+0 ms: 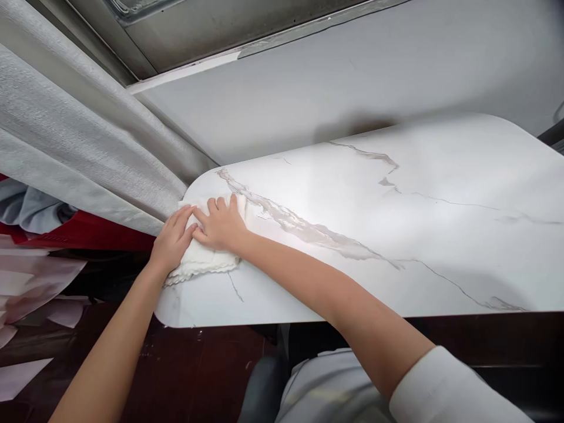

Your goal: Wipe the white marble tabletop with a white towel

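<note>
A folded white cloth (205, 255) with a scalloped edge lies on the white marble-patterned table (282, 282), near its left end. My left hand (174, 241) rests on the cloth's left side, fingers stretched out and the thumb toward the other hand. Pressed on the upper part of the same cloth is my right hand (220, 223), palm down with its fingers spread. The thumbs of both hands come close together over the cloth. Part of the cloth is hidden under the hands.
A pale curtain (88, 117) hangs against the table's left end. Behind the table stands a grey wall panel (335, 88) below a metal window frame (185, 35). A red bag or box (97, 232) and pale sheets (35, 282) are at the left, over a dark red floor (189, 370).
</note>
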Available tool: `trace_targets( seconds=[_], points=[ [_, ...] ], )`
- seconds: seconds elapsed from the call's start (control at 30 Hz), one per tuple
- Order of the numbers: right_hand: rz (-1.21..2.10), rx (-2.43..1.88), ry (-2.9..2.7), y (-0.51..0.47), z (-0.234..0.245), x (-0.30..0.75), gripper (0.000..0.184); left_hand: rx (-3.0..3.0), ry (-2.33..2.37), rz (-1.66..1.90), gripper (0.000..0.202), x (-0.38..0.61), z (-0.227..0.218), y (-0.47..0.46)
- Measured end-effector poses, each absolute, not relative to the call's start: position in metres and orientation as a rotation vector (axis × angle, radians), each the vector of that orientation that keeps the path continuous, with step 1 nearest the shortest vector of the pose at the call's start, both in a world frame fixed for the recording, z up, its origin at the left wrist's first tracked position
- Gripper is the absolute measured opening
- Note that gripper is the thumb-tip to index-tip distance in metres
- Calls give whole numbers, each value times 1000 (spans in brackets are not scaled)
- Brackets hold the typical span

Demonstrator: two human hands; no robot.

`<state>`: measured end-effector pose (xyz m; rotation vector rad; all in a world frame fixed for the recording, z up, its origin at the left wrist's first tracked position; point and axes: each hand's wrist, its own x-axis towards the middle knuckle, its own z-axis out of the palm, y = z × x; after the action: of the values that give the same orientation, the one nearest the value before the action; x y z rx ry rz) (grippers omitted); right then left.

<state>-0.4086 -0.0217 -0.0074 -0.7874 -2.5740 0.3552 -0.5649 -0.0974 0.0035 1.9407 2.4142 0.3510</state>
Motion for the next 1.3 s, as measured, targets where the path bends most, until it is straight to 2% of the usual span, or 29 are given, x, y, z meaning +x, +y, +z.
trace_targets(
  seconds=[0.27,0.57,0.93,1.3],
  points=[
    [354,-885,-2516,31,-9,-423,44,1975,2364,468,54,-585,-2,-32],
    [403,-973,-2496,71,-9,-433,44,1607,2524,584,51,-586,0,19],
    [412,-1005,-2479,88,-7,-446,44,1577,2572,526,52,-592,4,41],
    [257,-1047,-2492,71,-9,-443,46,1637,2558,459,55,-596,-2,32]
  ],
)
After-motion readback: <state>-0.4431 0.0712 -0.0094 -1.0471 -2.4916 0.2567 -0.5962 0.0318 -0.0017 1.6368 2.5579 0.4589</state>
